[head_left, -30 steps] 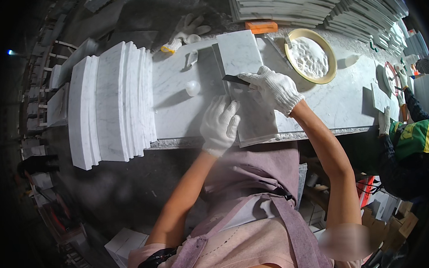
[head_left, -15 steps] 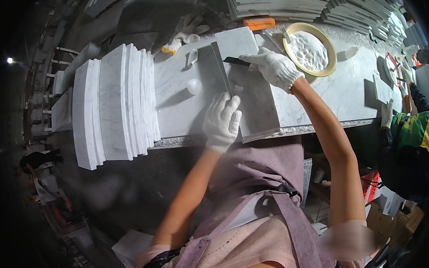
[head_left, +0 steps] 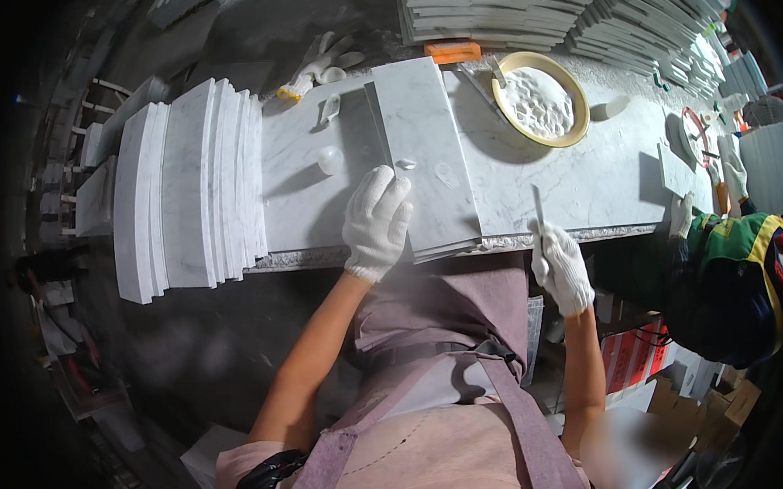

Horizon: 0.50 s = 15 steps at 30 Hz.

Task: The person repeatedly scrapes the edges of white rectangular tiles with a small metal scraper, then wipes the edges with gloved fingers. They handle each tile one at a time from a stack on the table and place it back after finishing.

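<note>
Far out past my L fingers: stack of curved white marble pieces (head_left: 188,188) standing on edge at the bench's left end. Closer in, a small white blob (head_left: 329,159) on the marble bench top (head_left: 581,179), just beyond my L fingertips.

My left hand (head_left: 376,223), white knit glove, forearm coming up from the lower edge w/ elbow bent. Hand lies palm-down, fingers spread and flat, pressing the near left edge of the marble slab (head_left: 427,151); not curled round anything. Slab lies flat on the bench, long side running away from me, near end at the bench's front edge, betw. my two hands.

My right hand (head_left: 560,268), gloved too, sits at the bench's front edge, forearm near vertical below it. Fingers closed in a fist round a thin blade tool (head_left: 539,212), tip pointing up and away, clear of the slab.

Beyond R fingertips: yellow-rimmed bowl (head_left: 542,101) of white paste. Far right, a co-worker (head_left: 733,256) in green-yellow top.
</note>
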Tool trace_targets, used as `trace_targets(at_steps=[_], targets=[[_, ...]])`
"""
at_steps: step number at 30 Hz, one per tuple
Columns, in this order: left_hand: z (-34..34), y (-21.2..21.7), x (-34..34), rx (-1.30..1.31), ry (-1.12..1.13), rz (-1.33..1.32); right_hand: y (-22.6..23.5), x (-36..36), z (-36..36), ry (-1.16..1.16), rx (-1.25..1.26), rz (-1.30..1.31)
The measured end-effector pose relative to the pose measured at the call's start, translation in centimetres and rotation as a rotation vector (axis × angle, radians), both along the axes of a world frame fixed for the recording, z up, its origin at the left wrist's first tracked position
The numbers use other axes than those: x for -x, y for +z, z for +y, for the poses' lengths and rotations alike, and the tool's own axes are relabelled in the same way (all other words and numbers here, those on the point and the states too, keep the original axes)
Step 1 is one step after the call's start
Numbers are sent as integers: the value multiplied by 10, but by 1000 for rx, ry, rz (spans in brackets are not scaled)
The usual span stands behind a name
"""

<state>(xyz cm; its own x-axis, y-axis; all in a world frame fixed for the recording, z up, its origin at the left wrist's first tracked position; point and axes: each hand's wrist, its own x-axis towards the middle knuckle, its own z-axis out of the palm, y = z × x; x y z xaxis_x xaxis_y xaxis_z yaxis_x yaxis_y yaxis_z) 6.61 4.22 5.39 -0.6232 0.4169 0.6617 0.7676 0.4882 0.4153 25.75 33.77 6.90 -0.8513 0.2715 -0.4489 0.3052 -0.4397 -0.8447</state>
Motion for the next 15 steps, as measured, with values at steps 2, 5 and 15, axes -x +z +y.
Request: trace_targets(at_steps=[2, 5, 15], targets=[[2, 9, 4, 67, -104, -71, -20, -37, -8, -139, 118, 14], [13, 19, 13, 145, -86, -15, -36, -63, -23, -190, 312, 42], [17, 10, 4, 148, 85, -66, -28, -27, -41, -268, 382, 97]])
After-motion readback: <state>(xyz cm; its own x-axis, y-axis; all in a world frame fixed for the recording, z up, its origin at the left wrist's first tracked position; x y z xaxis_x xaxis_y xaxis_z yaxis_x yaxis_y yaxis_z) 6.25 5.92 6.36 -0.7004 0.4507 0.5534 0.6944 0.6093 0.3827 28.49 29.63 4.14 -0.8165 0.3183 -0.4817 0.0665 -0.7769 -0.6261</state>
